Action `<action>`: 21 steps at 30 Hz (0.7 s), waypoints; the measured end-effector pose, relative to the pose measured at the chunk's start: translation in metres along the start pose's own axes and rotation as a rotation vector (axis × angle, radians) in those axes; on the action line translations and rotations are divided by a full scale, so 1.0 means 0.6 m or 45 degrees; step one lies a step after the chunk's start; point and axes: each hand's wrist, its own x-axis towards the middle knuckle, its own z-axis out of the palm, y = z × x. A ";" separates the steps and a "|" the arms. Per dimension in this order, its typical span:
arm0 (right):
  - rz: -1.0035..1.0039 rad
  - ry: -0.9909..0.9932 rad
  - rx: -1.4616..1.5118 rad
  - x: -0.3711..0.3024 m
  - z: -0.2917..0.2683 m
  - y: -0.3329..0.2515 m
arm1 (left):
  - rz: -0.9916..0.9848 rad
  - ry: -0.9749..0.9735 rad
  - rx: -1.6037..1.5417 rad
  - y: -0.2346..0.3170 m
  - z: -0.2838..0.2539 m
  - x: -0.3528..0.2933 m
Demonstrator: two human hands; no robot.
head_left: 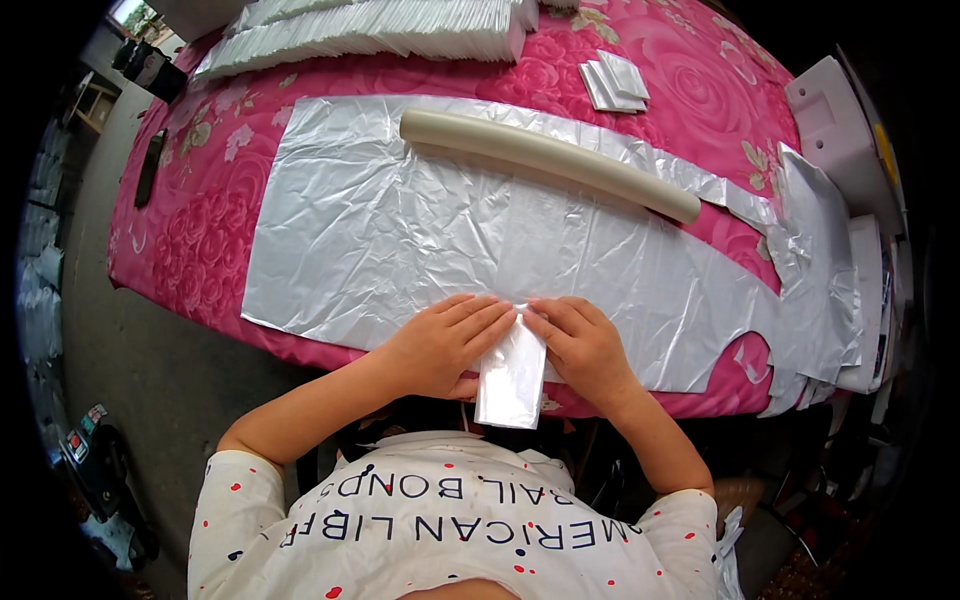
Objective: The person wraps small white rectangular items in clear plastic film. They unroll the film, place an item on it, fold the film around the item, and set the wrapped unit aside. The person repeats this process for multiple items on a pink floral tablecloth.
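Observation:
A narrow folded plastic bag (511, 385), white and shiny, lies in front of me, its lower end reaching past the table's near edge. My left hand (447, 343) is closed at its upper left side, fingers together and pointing inward. At the upper right side my right hand (583, 347) has its fingertips pressed on the same folded bag. Both hands rest over large flat plastic bags (350, 220), silvery white and creased, with a curved cut-out at the right end. Across these lies a long beige tube (550, 165), beyond my hands.
A pink flowered cloth (200, 225) covers the table. Long rows of folded white bags (370, 32) stand at the back, with a small pile (613, 82) to their right. A dark phone-like object (150, 168) lies at the left edge. A white foam box (840, 130) stands right.

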 end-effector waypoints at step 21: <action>1.350 -0.342 0.828 0.090 -0.036 0.036 | -0.415 -0.136 0.110 0.017 0.047 0.040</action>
